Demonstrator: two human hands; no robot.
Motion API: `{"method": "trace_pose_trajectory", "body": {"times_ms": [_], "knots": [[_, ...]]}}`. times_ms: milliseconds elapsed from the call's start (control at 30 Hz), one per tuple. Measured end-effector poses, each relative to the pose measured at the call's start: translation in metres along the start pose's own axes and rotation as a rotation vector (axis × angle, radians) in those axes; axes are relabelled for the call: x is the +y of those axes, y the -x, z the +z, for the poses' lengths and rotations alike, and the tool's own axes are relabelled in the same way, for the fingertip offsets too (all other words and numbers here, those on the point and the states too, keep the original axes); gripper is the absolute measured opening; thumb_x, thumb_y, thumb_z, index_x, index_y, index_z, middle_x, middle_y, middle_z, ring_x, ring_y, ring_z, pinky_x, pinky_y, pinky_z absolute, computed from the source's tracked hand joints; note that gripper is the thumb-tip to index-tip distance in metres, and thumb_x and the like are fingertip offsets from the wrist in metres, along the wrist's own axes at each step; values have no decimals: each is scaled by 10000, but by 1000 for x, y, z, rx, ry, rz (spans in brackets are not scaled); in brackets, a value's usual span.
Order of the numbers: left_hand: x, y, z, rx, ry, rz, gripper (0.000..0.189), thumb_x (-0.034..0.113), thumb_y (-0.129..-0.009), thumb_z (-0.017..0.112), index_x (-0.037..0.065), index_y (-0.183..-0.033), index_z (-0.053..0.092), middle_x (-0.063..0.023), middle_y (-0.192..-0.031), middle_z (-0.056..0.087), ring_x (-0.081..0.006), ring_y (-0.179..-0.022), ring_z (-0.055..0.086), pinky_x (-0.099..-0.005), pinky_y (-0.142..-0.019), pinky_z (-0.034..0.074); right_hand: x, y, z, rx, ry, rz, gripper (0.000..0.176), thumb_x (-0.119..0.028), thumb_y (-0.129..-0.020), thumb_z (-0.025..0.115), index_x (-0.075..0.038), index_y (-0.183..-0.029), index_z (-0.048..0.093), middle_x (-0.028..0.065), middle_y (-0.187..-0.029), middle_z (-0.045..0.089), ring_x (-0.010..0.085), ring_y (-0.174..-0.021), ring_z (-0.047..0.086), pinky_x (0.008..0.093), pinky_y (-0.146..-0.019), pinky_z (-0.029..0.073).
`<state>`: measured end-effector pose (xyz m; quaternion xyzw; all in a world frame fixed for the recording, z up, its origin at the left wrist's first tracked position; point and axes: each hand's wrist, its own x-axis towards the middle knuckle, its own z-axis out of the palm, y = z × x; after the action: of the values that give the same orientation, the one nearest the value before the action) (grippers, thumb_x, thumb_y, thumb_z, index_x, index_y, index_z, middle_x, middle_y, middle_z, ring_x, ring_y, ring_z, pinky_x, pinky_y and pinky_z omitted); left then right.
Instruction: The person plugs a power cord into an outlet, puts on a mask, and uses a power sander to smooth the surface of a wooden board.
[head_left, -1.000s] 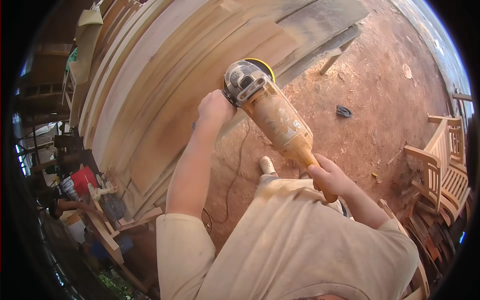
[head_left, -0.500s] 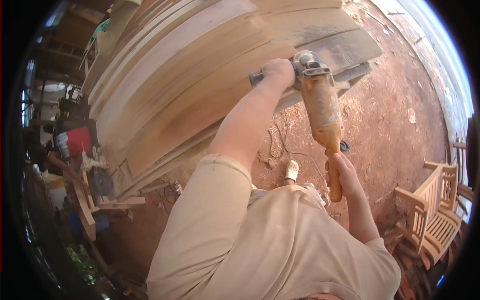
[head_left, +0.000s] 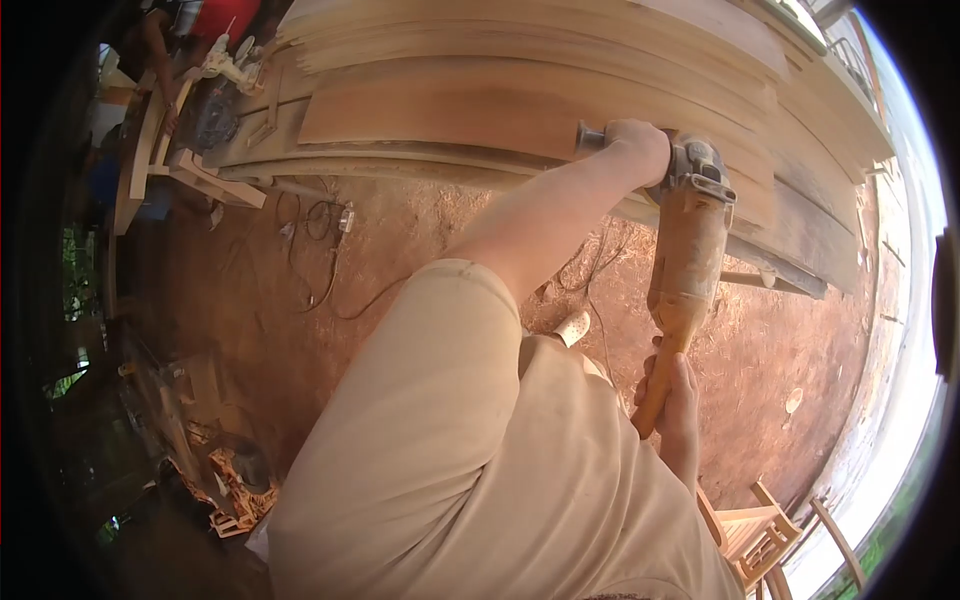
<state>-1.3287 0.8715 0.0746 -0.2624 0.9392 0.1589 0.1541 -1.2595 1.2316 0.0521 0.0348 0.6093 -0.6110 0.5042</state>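
Note:
A dusty yellow angle grinder [head_left: 690,245] is held in both hands over the near edge of the stacked boards. My left hand [head_left: 640,148] is wrapped round its black side handle [head_left: 588,138], close to the grinder's head. Lower down, my right hand [head_left: 675,392] grips the rear handle, its fingers curled around it. The grinder's head lies over the right part of a reddish-brown board [head_left: 430,105], and its disc is hidden beneath the head.
More pale planks [head_left: 680,30] lie behind the board. At the upper left another person's arm [head_left: 160,60] reaches toward a wooden frame [head_left: 150,160]. Cords [head_left: 335,255] trail across the shavings-strewn dirt floor [head_left: 400,230]. A slatted wooden chair [head_left: 755,535] stands at the lower right.
The view has turned, so the boards now run nearly level across the top and the chair sits lower. Both hands keep their hold on the angle grinder, which appears farther right.

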Motion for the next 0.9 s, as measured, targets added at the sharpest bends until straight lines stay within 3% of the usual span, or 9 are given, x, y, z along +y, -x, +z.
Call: {"method": "trace_pose_trajectory", "body": {"times_ms": [400, 567, 633, 733, 900], "knots": [[-260, 122, 2, 76, 131, -337, 261, 177, -841, 661, 62, -1050, 769, -169, -1103, 751, -329, -1053, 726, -424, -898, 584, 15, -42, 172, -335, 241, 193, 401, -350, -1069, 466, -34, -1312, 509, 71, -952, 560, 178, -623, 599, 304, -537, 494], [-363, 178, 5, 106, 185, -496, 321, 211, -834, 666, 43, -1092, 755, -197, -1154, 729, -355, -1113, 696, -441, -931, 569, 25, -63, 257, -422, 384, 199, 371, -359, -1064, 497, -47, -1262, 530, 61, -948, 556, 160, -655, 601, 299, -567, 505], [-397, 198, 3, 98, 213, -651, 345, 222, -840, 659, 42, -1121, 747, -205, -1185, 716, -366, -1152, 676, -449, -953, 557, 30, -71, 289, -464, 417, 197, 378, -381, -1059, 519, -50, -1241, 534, 57, -941, 551, 150, -658, 600, 296, -573, 511], [-457, 218, 10, 111, 213, -773, 348, 194, -851, 693, 67, -1170, 748, -189, -1230, 709, -337, -1190, 669, -433, -997, 540, 34, -87, 339, -533, 473, 181, 384, -403, -1055, 528, -57, -1220, 550, 50, -938, 546, 145, -654, 591, 297, -582, 507], [-551, 241, 23, 71, 193, -779, 383, 212, -846, 702, 45, -1189, 729, -212, -1254, 688, -378, -1217, 638, -453, -1000, 530, 37, -106, 412, -624, 608, 210, 394, -425, -1051, 533, -61, -1201, 562, 51, -931, 553, 147, -676, 581, 310, -615, 503]]}}
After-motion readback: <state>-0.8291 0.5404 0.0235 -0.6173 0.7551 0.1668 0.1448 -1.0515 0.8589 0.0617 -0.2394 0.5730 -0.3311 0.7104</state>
